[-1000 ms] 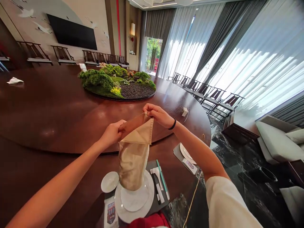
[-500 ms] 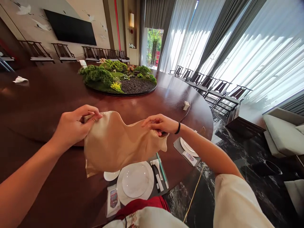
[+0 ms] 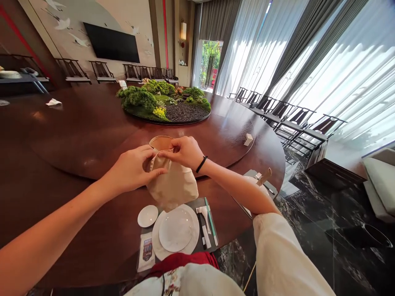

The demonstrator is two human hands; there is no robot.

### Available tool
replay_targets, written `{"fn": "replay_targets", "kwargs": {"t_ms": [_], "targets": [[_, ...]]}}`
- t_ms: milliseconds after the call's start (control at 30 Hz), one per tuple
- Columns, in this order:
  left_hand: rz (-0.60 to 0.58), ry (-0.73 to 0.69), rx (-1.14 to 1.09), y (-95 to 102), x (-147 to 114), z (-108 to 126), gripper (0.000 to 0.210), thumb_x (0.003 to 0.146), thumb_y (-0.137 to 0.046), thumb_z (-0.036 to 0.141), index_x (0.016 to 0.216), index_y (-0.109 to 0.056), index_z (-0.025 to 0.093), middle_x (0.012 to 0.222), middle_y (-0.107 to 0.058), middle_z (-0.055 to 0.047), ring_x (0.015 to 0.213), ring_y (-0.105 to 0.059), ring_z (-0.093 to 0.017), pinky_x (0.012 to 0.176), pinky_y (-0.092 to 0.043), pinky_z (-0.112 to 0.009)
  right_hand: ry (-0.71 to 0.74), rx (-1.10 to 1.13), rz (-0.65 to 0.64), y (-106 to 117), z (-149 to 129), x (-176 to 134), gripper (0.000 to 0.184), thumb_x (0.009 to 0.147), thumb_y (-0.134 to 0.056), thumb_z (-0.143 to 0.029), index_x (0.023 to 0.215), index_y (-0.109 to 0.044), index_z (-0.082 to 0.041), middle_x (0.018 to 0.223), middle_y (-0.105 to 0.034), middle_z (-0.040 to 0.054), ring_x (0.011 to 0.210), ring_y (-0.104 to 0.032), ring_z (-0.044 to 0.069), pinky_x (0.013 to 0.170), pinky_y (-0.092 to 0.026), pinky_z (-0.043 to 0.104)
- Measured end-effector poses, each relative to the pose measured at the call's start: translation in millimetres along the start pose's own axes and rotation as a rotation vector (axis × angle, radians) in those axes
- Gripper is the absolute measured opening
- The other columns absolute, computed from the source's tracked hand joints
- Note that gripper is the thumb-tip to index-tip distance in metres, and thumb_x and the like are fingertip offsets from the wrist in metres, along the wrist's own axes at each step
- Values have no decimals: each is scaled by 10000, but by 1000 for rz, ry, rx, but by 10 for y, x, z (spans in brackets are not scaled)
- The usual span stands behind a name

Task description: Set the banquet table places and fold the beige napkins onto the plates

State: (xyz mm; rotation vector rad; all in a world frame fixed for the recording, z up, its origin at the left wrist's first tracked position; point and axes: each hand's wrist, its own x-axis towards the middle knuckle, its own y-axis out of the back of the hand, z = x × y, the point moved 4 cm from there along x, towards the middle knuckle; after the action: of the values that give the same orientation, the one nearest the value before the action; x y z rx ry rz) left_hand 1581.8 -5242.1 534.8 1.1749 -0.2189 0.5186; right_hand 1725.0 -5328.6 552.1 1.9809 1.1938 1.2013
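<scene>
at the centre of the frame, the left hand and right hand both grasp a beige cloth by its upper edge; stacked white plates occupy the lower centre, below the cloth.

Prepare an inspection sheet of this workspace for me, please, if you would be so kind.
Surface: glossy dark wooden table, with a planted centrepiece.
Things in use: beige cloth, gathered, hanging from both hands; nearby, small plate on a larger plate, side dish, white spoon, printed packet.
Clutter: crumpled white item, far left; small white box.
Hands: left hand and right hand grip the cloth's upper part.
Cables: thin yellowish floor line; cord or inlay, unclear.
Surroundings: chairs, curtains, wall screen.
</scene>
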Motion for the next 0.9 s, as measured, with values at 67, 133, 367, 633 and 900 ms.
{"fn": "replay_targets", "kwargs": {"t_ms": [67, 133, 367, 633, 900], "targets": [[34, -7, 84, 10, 0, -35, 265, 799, -571, 458, 790, -645, 204, 782, -607, -9, 667, -538, -150, 606, -401, -262, 12, -37, -6, 33, 26, -13, 490, 775, -613, -604, 636, -635, -135, 585, -573, -23, 596, -436, 76, 570, -252, 233], [24, -40, 72, 41, 0, -104, 262, 839, -520, 423, 797, -665, 209, 806, -633, -19, 679, -564, -151, 628, -422, -259, 6, -68, -46, 93, 112, -47, 437, 801, -611, -560, 676, -660, -145, 606, -605, -19, 599, -463, 77, 578, -270, 227], [8, -101, 29, 352, -121, -374, 252, 846, -562, 437, 765, -690, 236, 810, -678, 16, 688, -596, -121, 631, -440, -220, -102, -292, -387, 460, 694, -321, 177, 761, -695, -393, 766, -740, -222, 650, -671, -21, 591, -543, 98, 590, -344, 222], [86, -45, -142, 650, -231, -304, 184, 753, -704, 393, 688, -698, 221, 756, -651, 9, 618, -548, -91, 527, -411, -208, 316, -15, -251, 882, 367, -371, 364, 827, -627, -472, 637, -673, -165, 981, -691, 63, 708, -596, 107, 673, -455, 241], [175, 43, -523, 806, -106, -350, 448, 717, -747, 258, 464, -388, 172, 517, -465, 27, 523, -446, -78, 454, -327, -220, 260, 348, 10, 1140, 353, -81, 349, 716, -732, -492, 628, -631, -169, 866, -690, 77, 775, -622, 160, 671, -505, 279]]}}
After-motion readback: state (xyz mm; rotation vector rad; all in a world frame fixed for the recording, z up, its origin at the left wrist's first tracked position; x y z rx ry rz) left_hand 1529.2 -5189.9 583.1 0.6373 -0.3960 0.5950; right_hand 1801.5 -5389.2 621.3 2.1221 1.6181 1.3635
